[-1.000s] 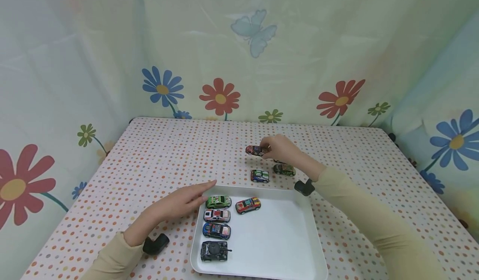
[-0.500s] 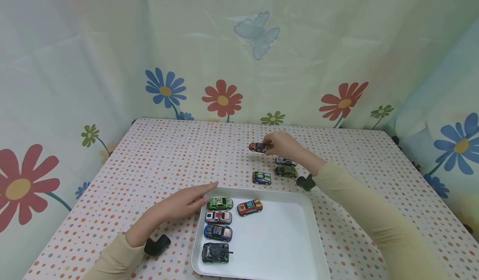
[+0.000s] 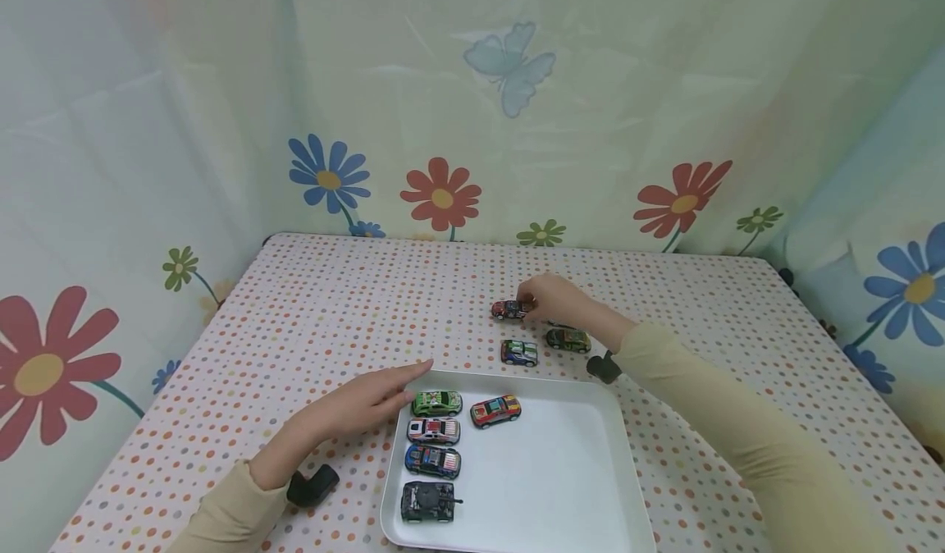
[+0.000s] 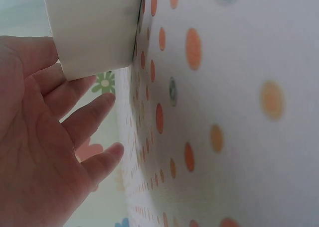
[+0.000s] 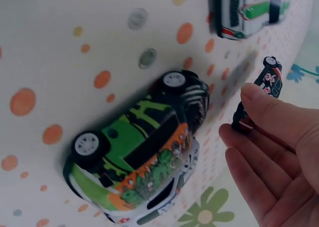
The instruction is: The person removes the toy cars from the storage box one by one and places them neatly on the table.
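My right hand [image 3: 559, 300] pinches a small red and black toy car [image 3: 508, 310] between thumb and fingers beyond the tray. In the right wrist view, a shadow lies apart from this toy car [image 5: 270, 82]. Close by on the table are a green and black car [image 3: 568, 340] and a white, green and blue car [image 3: 520, 353]. A white car beside the green one is mostly hidden by the hand. My left hand [image 3: 362, 403] touches the far left corner of the white tray [image 3: 561, 471], fingers loosely extended; the left wrist view shows them at the tray's wall [image 4: 97, 33].
Down the tray's left side stand a green car [image 3: 437, 404], a white and red car [image 3: 433, 431], a blue car [image 3: 432, 461] and a black tank [image 3: 428, 501]. A red and yellow car [image 3: 495, 411] sits right of the green one. Dotted cloth [image 3: 354, 307] covers the table.
My right hand raised the red and black car slightly, then brought it lower and nearer the tray. The white car, visible half a second ago, is now mostly covered. My left hand stays put.
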The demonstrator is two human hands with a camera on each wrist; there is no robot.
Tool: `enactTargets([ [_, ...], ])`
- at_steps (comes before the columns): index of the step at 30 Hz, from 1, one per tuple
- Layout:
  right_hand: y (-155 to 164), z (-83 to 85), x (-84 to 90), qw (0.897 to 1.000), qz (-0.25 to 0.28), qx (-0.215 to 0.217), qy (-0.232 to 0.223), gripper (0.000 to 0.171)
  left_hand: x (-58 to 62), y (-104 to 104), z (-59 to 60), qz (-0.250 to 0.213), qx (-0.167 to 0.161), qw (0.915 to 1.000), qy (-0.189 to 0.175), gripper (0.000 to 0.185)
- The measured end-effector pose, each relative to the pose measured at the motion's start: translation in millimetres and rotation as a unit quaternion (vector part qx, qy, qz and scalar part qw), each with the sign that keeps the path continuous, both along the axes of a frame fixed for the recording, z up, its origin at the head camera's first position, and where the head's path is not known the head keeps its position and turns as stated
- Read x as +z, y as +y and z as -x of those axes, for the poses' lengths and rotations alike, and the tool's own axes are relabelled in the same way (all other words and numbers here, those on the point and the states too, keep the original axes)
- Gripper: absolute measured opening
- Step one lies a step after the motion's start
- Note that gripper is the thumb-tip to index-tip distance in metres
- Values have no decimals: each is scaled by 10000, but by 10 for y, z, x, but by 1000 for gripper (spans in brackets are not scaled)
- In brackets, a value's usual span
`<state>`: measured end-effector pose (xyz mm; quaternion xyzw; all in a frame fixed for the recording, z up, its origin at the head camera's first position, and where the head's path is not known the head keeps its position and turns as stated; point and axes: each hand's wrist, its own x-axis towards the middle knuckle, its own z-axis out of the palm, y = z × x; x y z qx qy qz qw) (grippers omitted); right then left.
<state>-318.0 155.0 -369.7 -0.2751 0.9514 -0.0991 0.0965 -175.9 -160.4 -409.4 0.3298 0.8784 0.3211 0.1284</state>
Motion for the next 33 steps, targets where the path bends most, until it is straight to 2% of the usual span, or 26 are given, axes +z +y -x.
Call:
enactTargets([
  [5,-19,-42,-13,9997,-213,-44,-92,22,5,6,-5,9,34,10000,-3,48],
  [15,-8,-59,-42,9993,-377,63,21,21,8,8,0,48,-44,9998,166,48],
  [25,-17,-85,-54,9975,-695,109,111,21,7,14,9,33,-56,9999,151,47],
  [29,26,-123,9,9978,-623,166,-163,31,-6,15,5,21,-58,9999,97,48],
  [33,84,-235,231,9996,-101,190,-167,40,-14,-1,-4,93,1,9999,99,48],
])
